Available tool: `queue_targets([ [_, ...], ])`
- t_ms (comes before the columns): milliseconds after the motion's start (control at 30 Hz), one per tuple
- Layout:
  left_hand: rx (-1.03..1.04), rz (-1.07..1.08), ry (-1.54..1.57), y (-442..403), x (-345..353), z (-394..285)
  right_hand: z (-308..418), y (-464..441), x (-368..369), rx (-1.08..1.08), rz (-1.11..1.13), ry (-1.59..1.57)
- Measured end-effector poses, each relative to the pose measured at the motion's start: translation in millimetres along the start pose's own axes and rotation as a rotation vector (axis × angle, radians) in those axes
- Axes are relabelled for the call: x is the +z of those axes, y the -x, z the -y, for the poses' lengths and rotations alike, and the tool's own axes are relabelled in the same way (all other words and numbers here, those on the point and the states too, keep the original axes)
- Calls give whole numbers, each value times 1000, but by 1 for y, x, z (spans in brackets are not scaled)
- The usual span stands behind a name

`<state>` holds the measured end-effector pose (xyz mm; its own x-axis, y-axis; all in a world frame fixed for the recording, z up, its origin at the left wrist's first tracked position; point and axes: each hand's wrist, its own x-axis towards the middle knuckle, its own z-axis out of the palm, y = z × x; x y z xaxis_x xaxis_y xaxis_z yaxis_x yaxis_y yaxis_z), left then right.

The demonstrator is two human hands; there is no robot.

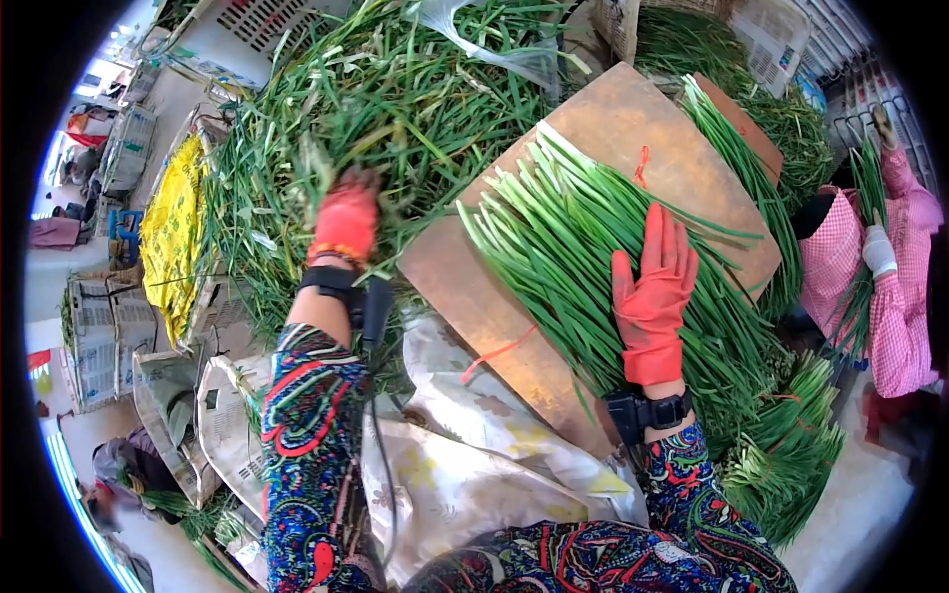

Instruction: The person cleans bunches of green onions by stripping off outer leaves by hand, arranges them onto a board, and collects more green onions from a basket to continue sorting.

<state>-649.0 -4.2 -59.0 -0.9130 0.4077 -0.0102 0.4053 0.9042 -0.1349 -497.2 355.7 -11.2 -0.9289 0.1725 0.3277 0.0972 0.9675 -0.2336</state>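
Note:
A wide layer of garlic chives (554, 252) lies spread over a worn board (593, 124), pale stem ends toward the upper left. My right hand (654, 296), in a red rubber glove, rests flat on the green leaves with its fingers stretched out. To the left, my left hand (346, 217) is over a heap of loose leaves and scraps (395, 109). Motion smears its fingers, so whether they hold anything does not show. One red tie (642, 168) sits near the board's upper part, and another red tie (499, 354) is at its lower left edge.
Tied bundles of chives (786, 450) are stacked at the lower right, beyond the board. A co-worker in a pink checked top (905, 237) holds chives at the right. A yellow sack (173, 237) and white plastic crates (242, 44) stand on the left.

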Motion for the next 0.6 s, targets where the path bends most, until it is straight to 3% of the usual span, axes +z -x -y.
queue_targets([
  [67, 11, 126, -96, 6, -18, 12, 0, 0, 0, 3, -2, -3],
  [200, 38, 144, -28, 5, -33, -1, 0, 0, 3, -10, -21, 17],
  [333, -90, -172, 420, -4, -86, -47, -2, 2, 2, 1, -27, -6],
  [400, 37, -455, 589, 2, -111, -87, -2, 2, 2, -2, -40, -16],
  [433, -7, -335, 702, 7, -127, -109, -2, 2, 3, -2, -45, -14],
  [500, 110, -350, 535, 15, -128, -142, -2, 2, 3, 3, -48, -18],
  [600, -84, -166, 404, 19, -111, -172, -1, 3, 1, 17, -41, -37],
])
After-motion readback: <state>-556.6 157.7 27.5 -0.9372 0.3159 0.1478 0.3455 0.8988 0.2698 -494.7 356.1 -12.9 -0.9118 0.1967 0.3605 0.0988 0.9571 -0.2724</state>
